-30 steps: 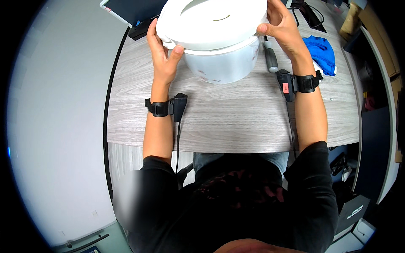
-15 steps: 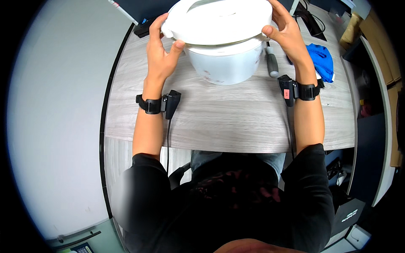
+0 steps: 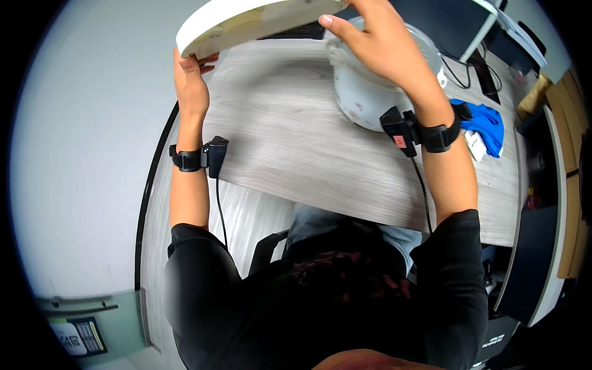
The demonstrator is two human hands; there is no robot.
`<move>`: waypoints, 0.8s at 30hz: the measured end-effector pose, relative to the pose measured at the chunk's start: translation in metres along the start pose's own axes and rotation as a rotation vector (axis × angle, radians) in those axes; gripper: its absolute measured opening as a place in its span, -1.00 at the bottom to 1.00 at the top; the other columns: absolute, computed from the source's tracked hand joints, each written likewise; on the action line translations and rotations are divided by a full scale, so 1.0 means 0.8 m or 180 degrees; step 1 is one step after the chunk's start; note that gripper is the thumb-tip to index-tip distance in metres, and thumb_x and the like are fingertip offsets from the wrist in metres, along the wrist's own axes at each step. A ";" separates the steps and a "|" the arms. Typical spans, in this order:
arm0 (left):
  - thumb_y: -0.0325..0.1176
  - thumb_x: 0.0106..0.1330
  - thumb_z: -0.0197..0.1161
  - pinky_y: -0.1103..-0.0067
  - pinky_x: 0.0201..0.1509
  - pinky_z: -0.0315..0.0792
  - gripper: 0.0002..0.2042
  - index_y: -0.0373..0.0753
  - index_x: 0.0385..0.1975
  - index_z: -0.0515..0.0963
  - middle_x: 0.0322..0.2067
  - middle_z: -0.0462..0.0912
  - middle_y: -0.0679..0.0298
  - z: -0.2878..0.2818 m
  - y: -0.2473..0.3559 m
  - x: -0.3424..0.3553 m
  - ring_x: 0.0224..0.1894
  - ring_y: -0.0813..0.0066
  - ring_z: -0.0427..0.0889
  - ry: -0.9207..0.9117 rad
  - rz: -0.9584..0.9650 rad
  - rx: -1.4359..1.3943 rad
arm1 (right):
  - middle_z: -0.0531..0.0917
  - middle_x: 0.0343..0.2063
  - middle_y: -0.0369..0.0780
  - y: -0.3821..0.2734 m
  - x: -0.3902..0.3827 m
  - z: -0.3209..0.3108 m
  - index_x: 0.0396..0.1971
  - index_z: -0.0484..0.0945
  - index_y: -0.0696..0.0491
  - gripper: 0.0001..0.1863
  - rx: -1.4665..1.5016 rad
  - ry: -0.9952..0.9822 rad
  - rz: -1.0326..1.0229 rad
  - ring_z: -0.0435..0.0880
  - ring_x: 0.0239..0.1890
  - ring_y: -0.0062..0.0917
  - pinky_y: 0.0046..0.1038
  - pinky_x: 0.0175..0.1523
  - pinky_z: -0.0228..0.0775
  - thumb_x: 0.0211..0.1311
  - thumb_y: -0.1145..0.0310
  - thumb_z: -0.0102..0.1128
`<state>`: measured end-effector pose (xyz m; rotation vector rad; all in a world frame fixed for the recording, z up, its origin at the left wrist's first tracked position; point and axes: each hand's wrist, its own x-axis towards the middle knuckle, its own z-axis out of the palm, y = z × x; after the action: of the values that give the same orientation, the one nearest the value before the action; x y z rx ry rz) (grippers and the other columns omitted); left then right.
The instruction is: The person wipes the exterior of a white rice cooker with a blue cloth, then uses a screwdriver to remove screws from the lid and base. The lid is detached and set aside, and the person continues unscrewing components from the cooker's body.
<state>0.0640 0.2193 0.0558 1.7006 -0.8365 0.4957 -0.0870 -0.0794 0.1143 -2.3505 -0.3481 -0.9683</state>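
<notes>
My hands hold a large white lid (image 3: 259, 21) raised and tilted above the left part of the desk, its paler underside partly showing. My left hand (image 3: 192, 83) grips its lower left rim, fingertips curling out beneath. At the opposite end, my right hand (image 3: 385, 49) holds the lid's right edge, some fingers hidden behind the lid. Below and behind my right hand is a white round tub (image 3: 364, 98) with small pinkish marks and side lugs. Its top is uncovered, and my hand and forearm hide part of it.
The wood-grain desk (image 3: 277, 123) spreads under my arms. Right of the tub lie a blue cloth (image 3: 487, 126) and a small white object (image 3: 475, 145). A dark monitor (image 3: 444, 24) and cables stand behind. Black wrist straps with trailing cords are on both forearms.
The lid has come off the tub and moved up and left, tilting. Both hands went with it, still gripping. The tub and desk now appear shifted as the view turned.
</notes>
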 end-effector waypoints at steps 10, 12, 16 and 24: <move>-0.40 0.30 0.33 0.55 -0.24 0.47 -0.38 -0.40 0.31 0.22 -0.33 0.62 0.21 -0.051 -0.042 -0.078 -0.38 0.54 0.54 -0.0384 -0.0988 0.1600 | 0.72 -0.42 0.06 0.029 -0.015 0.167 -0.01 0.55 0.21 -0.68 -0.0330 -0.0193 0.0497 0.73 -0.33 -0.01 -0.04 -0.20 0.54 0.36 0.32 0.11; -0.42 0.31 0.29 0.54 -0.27 0.46 -0.31 -0.41 0.40 0.12 -0.39 0.58 0.18 -0.056 -0.065 -0.093 -0.41 0.50 0.54 -0.0501 -0.0844 0.1762 | 0.71 -0.42 0.11 0.022 -0.015 0.176 -0.05 0.55 0.22 -0.70 -0.0378 -0.0493 0.0609 0.73 -0.31 0.01 -0.01 -0.19 0.54 0.35 0.33 0.12; -0.45 0.28 0.27 0.46 -0.30 0.49 -0.30 -0.34 0.41 0.11 -0.48 0.57 0.17 -0.060 -0.093 -0.108 -0.46 0.36 0.59 -0.0465 -0.0973 0.1733 | 0.69 -0.45 0.15 0.019 -0.022 0.201 -0.16 0.55 0.27 -0.72 -0.0493 -0.0930 0.0840 0.71 -0.28 0.08 0.04 -0.17 0.54 0.33 0.33 0.11; -0.47 0.33 0.26 0.63 -0.37 0.37 -0.73 -0.28 0.02 0.61 -0.58 0.50 0.37 -0.078 -0.138 -0.115 -0.51 0.66 0.41 -0.0876 -0.1186 0.1628 | 0.72 -0.57 -0.14 0.069 -0.042 0.253 -0.36 0.65 0.28 -0.68 0.1100 -0.2254 0.2557 0.69 -0.55 -0.43 -0.38 -0.41 0.55 0.36 0.34 0.01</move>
<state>0.0909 0.3180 -0.0626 2.3776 -0.5859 0.2283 0.0274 -0.0049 -0.0486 -2.1179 0.1706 0.2885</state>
